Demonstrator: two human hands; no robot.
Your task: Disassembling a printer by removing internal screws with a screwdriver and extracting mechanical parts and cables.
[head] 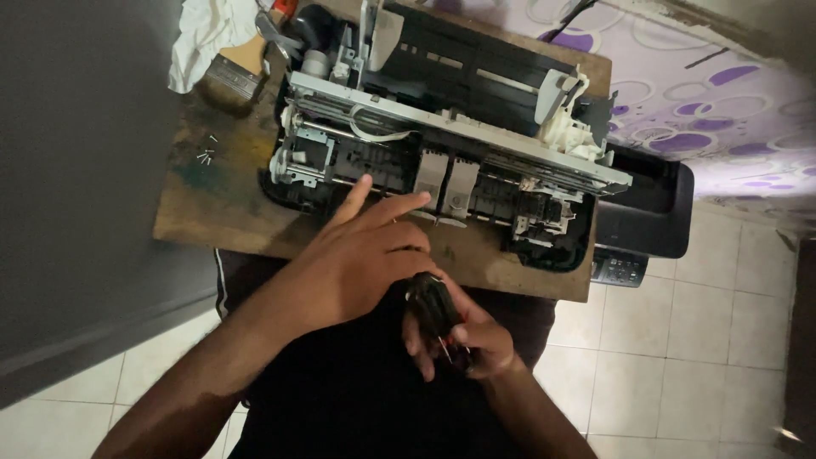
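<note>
Just past the fingertips of the left hand (357,259) lies an opened printer (442,161), its cover off and the grey metal rail and white plastic parts laid bare. That left hand is spread loose, index and middle fingers stretched forward, the tips resting at the front edge of the printer's dark frame beside two pale grey blocks; it holds nothing. Right beside it, toward the body, the right hand (463,336) is wrapped around a black-handled screwdriver (433,310), fingers curled tight about the grip, a touch of red showing low on the handle. The tool's tip is hidden behind the left hand, so whether it meets the printer I cannot tell. The two hands sit close, almost touching at the knuckles.

Under the printer, a worn wooden board (212,204) carries it all, scuffed and stained with green. Far beyond the left hand, at the board's upper corner, a paintbrush (234,68) with a wooden handle lies next to a crumpled white cloth (204,34). A few small screws (206,153) lie scattered on the bare wood, well apart from both hands. Off past the right hand, a second black printer (650,212) sits lower down, over pale floor tiles (680,340), against a purple-patterned fabric (697,102).
</note>
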